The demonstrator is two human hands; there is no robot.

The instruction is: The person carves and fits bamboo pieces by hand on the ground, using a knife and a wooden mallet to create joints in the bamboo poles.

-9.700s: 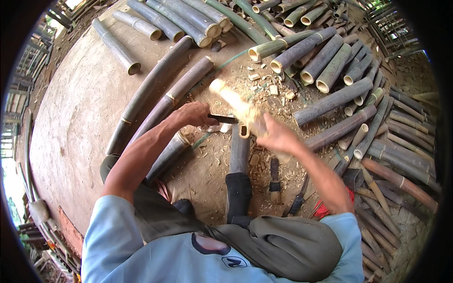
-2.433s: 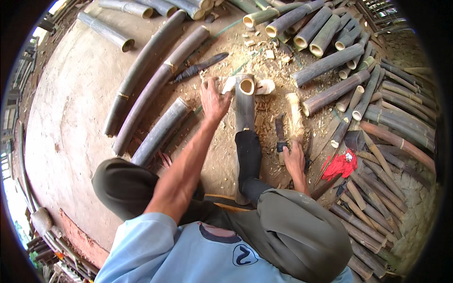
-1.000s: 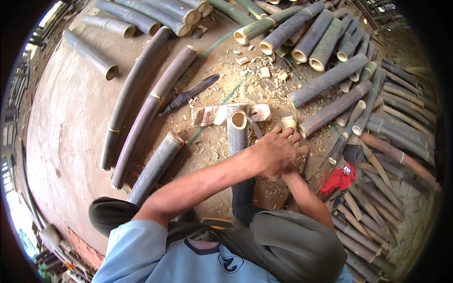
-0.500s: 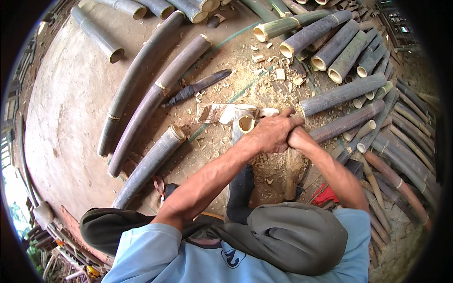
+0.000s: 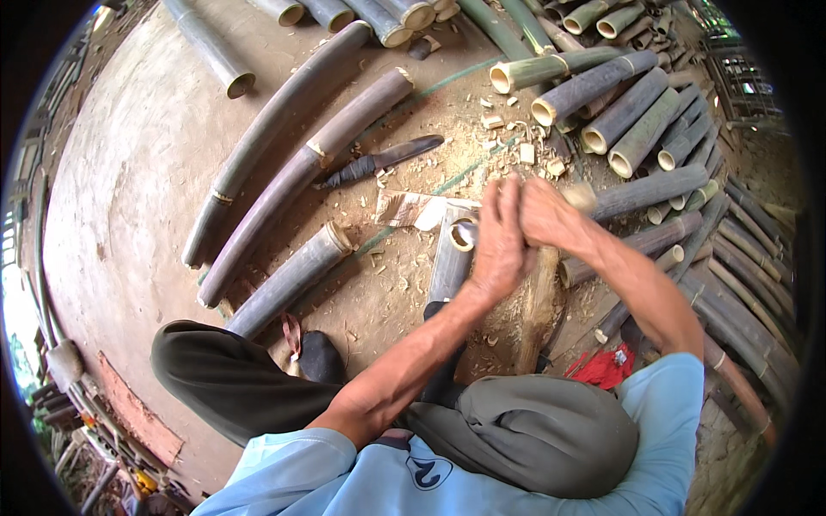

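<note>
A grey, blade-like tip [image 5: 467, 230] has just appeared in the mouth of the bamboo tube [image 5: 447, 277], just left of the hands, so work has moved to that opening. The right hand [image 5: 548, 213] is curled tight round a pale-ended handle [image 5: 582, 196]; the left hand [image 5: 501, 236] lies alongside, its hold I can't tell. The wooden mallet [image 5: 538, 311] lies aside.

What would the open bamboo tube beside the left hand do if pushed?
The bamboo tube would probably feel stiff, since its pale rim looks woody. It may be light for its size, as the end looks hollow. Being round, it might roll, though the dark-covered foot seems to rest against it.
</note>
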